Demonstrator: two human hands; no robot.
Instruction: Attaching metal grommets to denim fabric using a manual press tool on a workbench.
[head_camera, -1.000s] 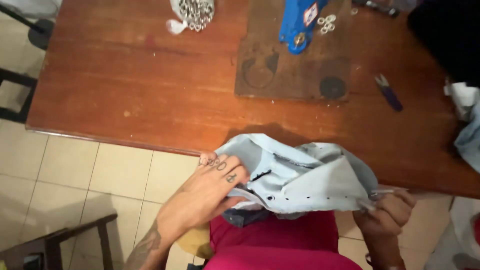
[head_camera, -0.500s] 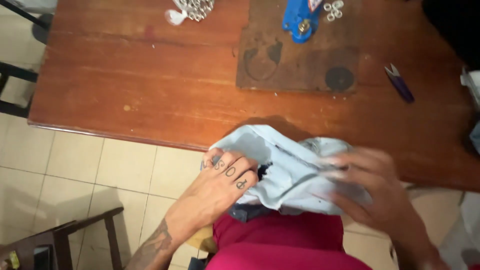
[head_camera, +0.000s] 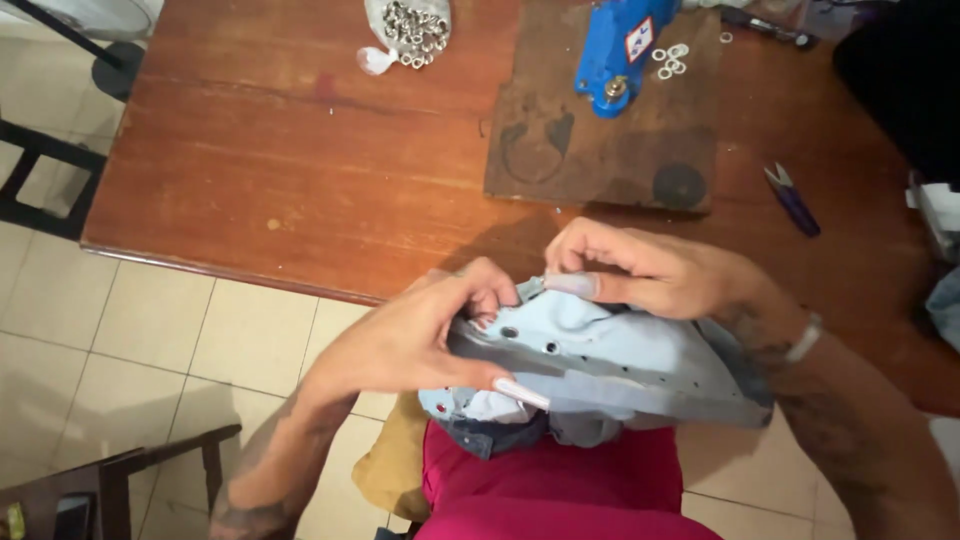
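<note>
— Where does the pale blue garment (head_camera: 610, 365) lie?

— In the person's lap, just below the edge of the wooden table (head_camera: 300, 170), its punched strip running long from left to lower right, across the body.

— And the hands?

— Both closed on it. The left hand (head_camera: 405, 340) pinches the strip's left end, thumb stretched along the band; the right hand (head_camera: 640, 275) grips the folded top edge just above. They sit close together, nearly touching, the left nearer the row of holes.

— On the table?

— A blue press tool (head_camera: 615, 45) on a dark board (head_camera: 600, 140), a bag of metal eyelets (head_camera: 405, 30), and thread snips (head_camera: 792, 200), all well apart from the hands.
</note>
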